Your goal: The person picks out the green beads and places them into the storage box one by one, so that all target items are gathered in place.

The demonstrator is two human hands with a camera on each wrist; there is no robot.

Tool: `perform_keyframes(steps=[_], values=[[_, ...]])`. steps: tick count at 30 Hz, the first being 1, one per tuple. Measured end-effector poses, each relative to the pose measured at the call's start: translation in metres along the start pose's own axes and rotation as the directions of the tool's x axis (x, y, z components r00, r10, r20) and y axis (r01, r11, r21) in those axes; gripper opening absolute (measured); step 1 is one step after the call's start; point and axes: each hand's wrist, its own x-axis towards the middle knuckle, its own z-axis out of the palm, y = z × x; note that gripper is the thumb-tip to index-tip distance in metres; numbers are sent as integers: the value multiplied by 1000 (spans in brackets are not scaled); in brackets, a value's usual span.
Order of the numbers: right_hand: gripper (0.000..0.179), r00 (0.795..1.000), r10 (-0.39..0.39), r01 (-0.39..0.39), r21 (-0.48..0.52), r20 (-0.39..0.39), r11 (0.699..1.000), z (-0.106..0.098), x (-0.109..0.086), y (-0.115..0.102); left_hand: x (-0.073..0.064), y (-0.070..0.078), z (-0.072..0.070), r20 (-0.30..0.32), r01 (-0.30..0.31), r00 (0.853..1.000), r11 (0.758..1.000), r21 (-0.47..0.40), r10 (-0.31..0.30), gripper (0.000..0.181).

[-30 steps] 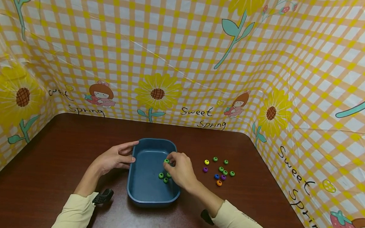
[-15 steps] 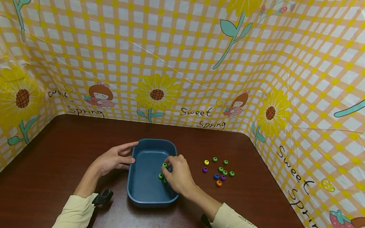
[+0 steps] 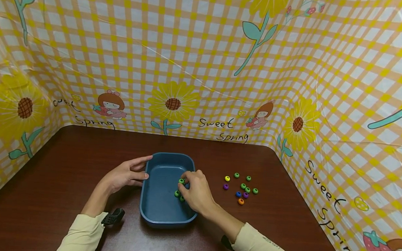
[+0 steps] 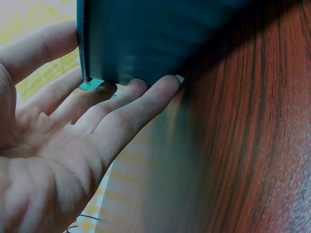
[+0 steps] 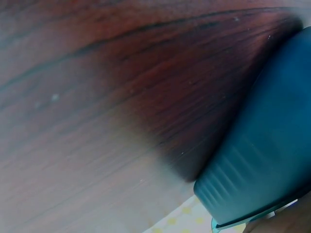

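Note:
A blue rectangular plastic tub point(image 3: 158, 209) stands on the table. My left hand point(image 3: 126, 175) touches its left outer side, and the left wrist view shows this hand's fingers point(image 4: 131, 114) reaching nearly straight to the wall. Over the tub's right edge, my right hand point(image 3: 197, 192) pinches a green bead point(image 3: 181, 181) between thumb and fingers. Close below lie a green bead point(image 3: 177, 193) and another green bead point(image 3: 182, 199), the latter partly covered by the hand. In the right wrist view, only a bit of the right hand point(image 5: 286, 219) shows beside the tub's outer wall point(image 5: 252, 165).
Right of the tub, several loose beads lie on the dark wooden table point(image 3: 214, 229): green beads point(image 3: 243, 186), a yellow bead point(image 3: 227, 179), purple beads point(image 3: 225, 187), a blue bead point(image 3: 238, 194) and an orange bead point(image 3: 240, 202). A checked flower-print cloth point(image 3: 189, 66) hangs around the table.
My right hand has moved slightly down and left with the pinched green bead, now covering one bead seen earlier in the tub. My left hand and the loose beads look unmoved.

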Motion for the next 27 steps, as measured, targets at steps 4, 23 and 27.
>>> perform_keyframes(steps=[4, 23, 27], values=[[10, 1000, 4, -4, 3, 2, 1000, 0, 0, 0, 0, -1, -1, -3, 1, 1000, 1000, 2, -1, 73], [19, 999, 47, -44, 113, -23, 993, -6, 2, -1, 0, -3, -1, 3, -2, 1000, 1000, -10, 2, 74], [19, 996, 81, -76, 134, -32, 988, -15, 6, 1, 0, -2, -1, -1, -1, 1000, 1000, -8, 1, 73]])
